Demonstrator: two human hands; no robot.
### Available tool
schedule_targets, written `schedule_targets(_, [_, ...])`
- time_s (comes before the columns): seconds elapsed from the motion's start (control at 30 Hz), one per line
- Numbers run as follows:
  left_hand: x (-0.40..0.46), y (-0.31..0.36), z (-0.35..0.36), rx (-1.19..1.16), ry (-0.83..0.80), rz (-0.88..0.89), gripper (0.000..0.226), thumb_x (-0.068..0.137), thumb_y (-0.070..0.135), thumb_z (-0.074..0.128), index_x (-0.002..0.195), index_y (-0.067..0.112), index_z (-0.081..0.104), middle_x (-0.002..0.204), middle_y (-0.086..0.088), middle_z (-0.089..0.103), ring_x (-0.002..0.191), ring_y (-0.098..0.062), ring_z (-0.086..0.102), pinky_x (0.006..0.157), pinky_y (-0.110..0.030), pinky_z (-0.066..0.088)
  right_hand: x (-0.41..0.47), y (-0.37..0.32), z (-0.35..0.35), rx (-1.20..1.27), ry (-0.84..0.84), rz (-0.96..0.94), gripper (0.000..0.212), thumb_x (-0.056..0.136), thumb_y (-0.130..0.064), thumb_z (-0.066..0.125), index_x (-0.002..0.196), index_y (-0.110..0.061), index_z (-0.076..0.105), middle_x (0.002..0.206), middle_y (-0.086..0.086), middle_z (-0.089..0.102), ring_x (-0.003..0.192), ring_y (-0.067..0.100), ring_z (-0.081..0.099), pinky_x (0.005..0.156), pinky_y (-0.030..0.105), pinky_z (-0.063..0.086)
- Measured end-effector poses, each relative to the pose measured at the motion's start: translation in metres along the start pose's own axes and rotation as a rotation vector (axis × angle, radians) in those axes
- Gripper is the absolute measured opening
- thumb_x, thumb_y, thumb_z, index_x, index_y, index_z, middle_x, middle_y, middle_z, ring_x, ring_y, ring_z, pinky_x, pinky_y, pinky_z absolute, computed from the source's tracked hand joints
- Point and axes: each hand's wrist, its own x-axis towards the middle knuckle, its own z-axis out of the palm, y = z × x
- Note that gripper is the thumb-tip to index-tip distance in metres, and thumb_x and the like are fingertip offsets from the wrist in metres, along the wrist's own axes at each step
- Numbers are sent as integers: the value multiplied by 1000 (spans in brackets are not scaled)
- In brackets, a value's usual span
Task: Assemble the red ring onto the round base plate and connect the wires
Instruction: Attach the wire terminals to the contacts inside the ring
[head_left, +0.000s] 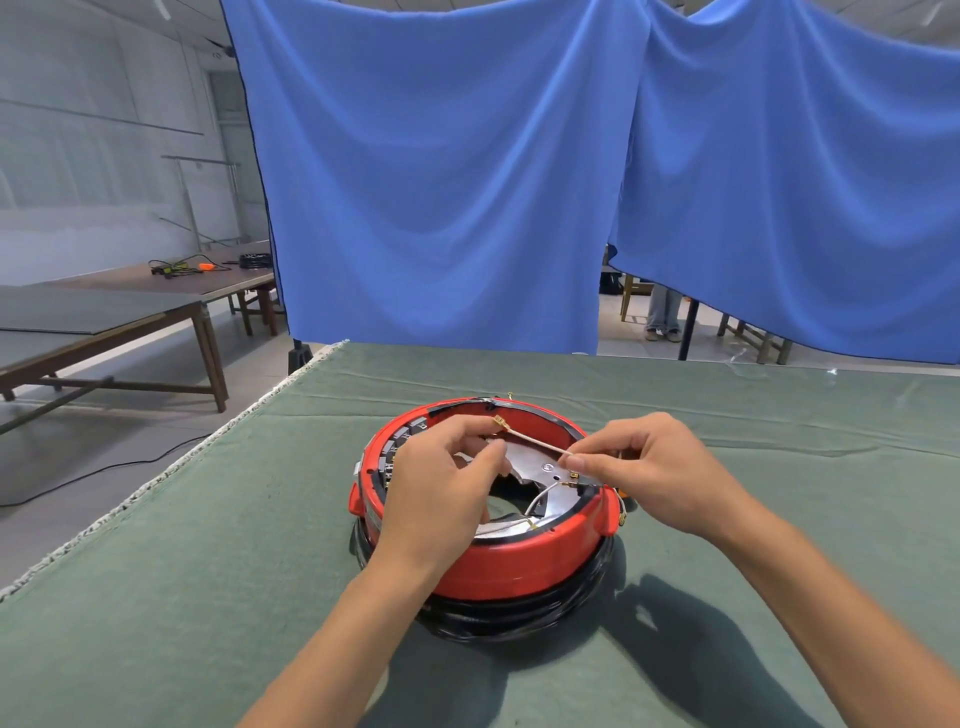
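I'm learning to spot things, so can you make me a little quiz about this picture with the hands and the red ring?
1. True or false: the red ring lies on a green cloth.
2. Which hand holds the end of the thin wire with the brass connector? A) left hand B) right hand
3. Fill in: behind the table hangs a ___ curtain.

Key
1. True.
2. A; the right hand pinches the wire's other end.
3. Blue.
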Motion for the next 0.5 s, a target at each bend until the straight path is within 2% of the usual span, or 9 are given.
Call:
schedule_targets(0.1, [-1, 2, -4, -93, 9, -26, 18, 86, 4, 63, 82, 21, 68, 62, 4, 69, 34, -9, 49, 36, -19, 40, -1, 0, 0, 10, -27, -5, 16, 80, -29, 73, 69, -40, 75, 66, -7, 70, 55, -1, 51, 57, 18, 38])
schedule_targets(0.17, [-1, 3, -6, -136, 10, -65, 19, 87, 4, 62, 79, 21, 67, 61, 3, 69, 32, -11, 48, 35, -15, 35, -1, -1, 0, 20, -27, -22, 20, 80, -25, 73, 69, -41, 74, 64, -16, 68, 56, -3, 54, 55, 10, 36])
schedule_targets(0.3, [1, 3, -7, -128, 25, -108, 18, 88, 9, 61, 76, 20, 67, 60, 1, 68, 32, -13, 48, 35, -15, 34, 0, -1, 2, 16, -18, -55, 20, 80, -22, 74, 73, -42, 74, 63, -22, 64, 58, -4, 54, 55, 7, 35])
schedule_targets(0.4, [3, 1, -7, -77, 58, -130, 15, 87, 12, 62, 73, 17, 66, 64, 0, 69, 34, -13, 51, 38, -16, 37, 0, 0, 3, 16, -23, -56, 20, 79, -21, 75, 73, -40, 75, 62, -19, 63, 59, -1, 53, 57, 12, 36])
schedule_targets(0.5, [4, 0, -6, -27, 10, -133, 19, 87, 14, 64, 69, 17, 65, 64, 2, 68, 35, -12, 51, 43, -20, 42, -1, 0, 4, -12, -38, -34, 17, 79, -23, 75, 74, -39, 75, 62, -17, 62, 61, 2, 52, 62, 24, 41])
